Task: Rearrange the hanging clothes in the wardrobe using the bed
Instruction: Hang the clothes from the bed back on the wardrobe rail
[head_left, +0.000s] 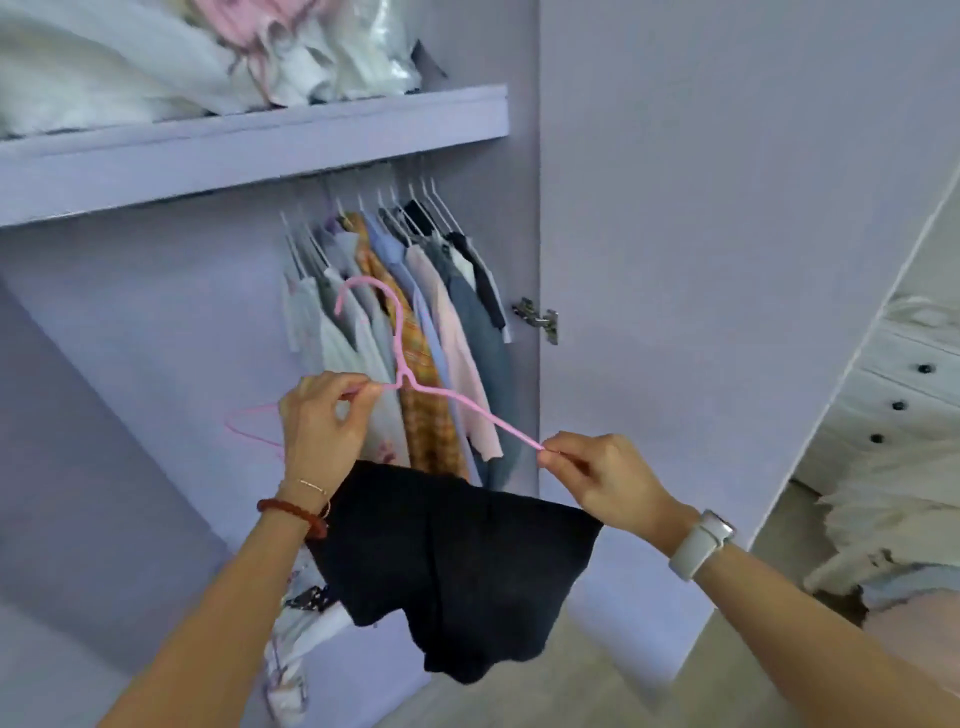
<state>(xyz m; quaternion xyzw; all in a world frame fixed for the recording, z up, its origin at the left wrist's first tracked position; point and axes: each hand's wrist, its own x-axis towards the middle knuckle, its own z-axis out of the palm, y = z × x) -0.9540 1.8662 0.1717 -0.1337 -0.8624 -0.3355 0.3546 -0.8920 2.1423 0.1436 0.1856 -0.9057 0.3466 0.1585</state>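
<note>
Right now, from the head view, the left hand (322, 415) and right hand (597, 475) each pinch the pink hanger (415, 382) before the wardrobe's hanging clothes (415, 312). The black cloth (452, 566) droops below; it might slip off if the hanger tips.

Hands: 2, a left hand (322, 421) and a right hand (597, 473)
Thin pink wire hangers off the rail: 2, one (447, 395) pinched between both hands, another (249, 431) partly hidden behind the left hand
Black fabric garments hanging below the hands: 1 (457, 571)
Shirts on white hangers on the rail (410, 312): about 10, packed too tightly for an exact count
Lilac wooden shelves: 1 (249, 150)
Metal door hinges: 1 (540, 319)
Wrist items: 3, a red bead bracelet (291, 512), a thin gold chain (311, 486), a pale strap watch (701, 543)
Dark round drawer knobs: 3 (898, 405)
</note>
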